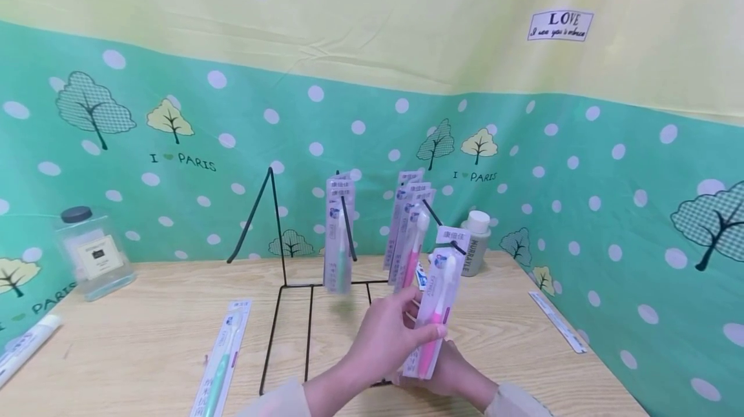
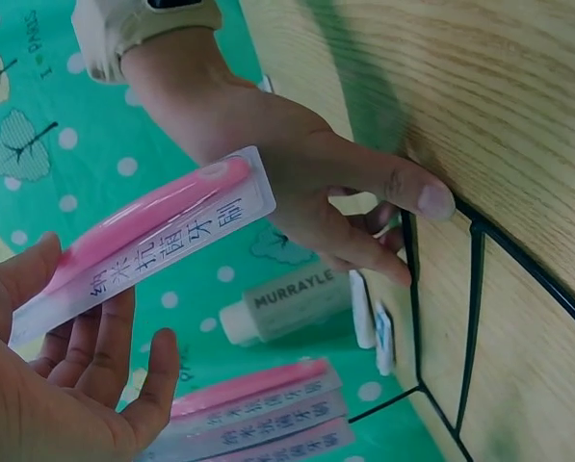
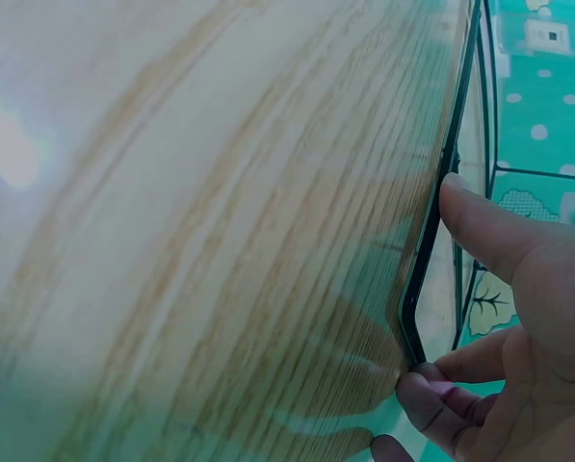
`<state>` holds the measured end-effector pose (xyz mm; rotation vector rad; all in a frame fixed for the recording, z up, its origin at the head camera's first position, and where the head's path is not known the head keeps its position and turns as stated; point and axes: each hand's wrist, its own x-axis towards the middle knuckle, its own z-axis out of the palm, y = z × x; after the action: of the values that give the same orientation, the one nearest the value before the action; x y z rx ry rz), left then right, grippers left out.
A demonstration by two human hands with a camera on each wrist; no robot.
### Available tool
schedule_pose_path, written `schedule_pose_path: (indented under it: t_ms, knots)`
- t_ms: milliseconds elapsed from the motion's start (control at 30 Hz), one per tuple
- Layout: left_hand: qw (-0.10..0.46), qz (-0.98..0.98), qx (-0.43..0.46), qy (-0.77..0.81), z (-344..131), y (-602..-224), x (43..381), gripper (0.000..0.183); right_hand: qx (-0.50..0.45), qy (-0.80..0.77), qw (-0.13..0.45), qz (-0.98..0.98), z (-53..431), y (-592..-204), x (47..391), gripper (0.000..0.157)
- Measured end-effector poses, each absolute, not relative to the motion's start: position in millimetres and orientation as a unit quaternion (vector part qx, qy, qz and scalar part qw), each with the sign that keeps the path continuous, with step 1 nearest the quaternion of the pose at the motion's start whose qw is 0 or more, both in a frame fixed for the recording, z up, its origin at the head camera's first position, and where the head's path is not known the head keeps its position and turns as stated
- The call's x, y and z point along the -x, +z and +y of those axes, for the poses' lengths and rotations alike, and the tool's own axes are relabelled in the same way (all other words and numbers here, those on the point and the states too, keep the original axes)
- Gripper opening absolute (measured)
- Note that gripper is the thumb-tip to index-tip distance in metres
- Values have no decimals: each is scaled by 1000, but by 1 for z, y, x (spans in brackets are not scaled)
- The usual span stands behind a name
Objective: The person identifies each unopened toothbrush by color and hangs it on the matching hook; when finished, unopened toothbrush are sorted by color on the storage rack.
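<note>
My left hand [image 1: 383, 333] pinches a packaged pink toothbrush [image 1: 437, 307] between thumb and fingers, low on the pack. The end of a black hook [image 1: 458, 248] shows at the top of that pack. Below and behind it, my right hand [image 2: 316, 183] grips the near right corner of the black wire rack's base [image 3: 424, 250], thumb on one bar and fingers at the bend. More pink toothbrush packs [image 1: 414, 255] hang on the same arm, farther back. On the middle arm hang several packs, the front one a green toothbrush [image 1: 340, 243].
A loose green toothbrush pack [image 1: 221, 359] lies left of the rack. Farther left are a clear bottle [image 1: 95, 255] and a white tube [image 1: 26, 346]. Behind the right arm stands a grey bottle [image 1: 476, 246]. A thin pack [image 1: 558, 321] lies near the right edge of the table.
</note>
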<state>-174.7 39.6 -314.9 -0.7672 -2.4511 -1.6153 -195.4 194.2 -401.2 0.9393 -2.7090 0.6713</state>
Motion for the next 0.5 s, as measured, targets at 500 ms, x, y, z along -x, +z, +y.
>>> schedule_pose_path:
  t_ms: [500]
  knots:
    - [86, -807, 198, -549, 44, -322, 213, 27, -192, 191, -28, -962, 189, -401, 198, 94]
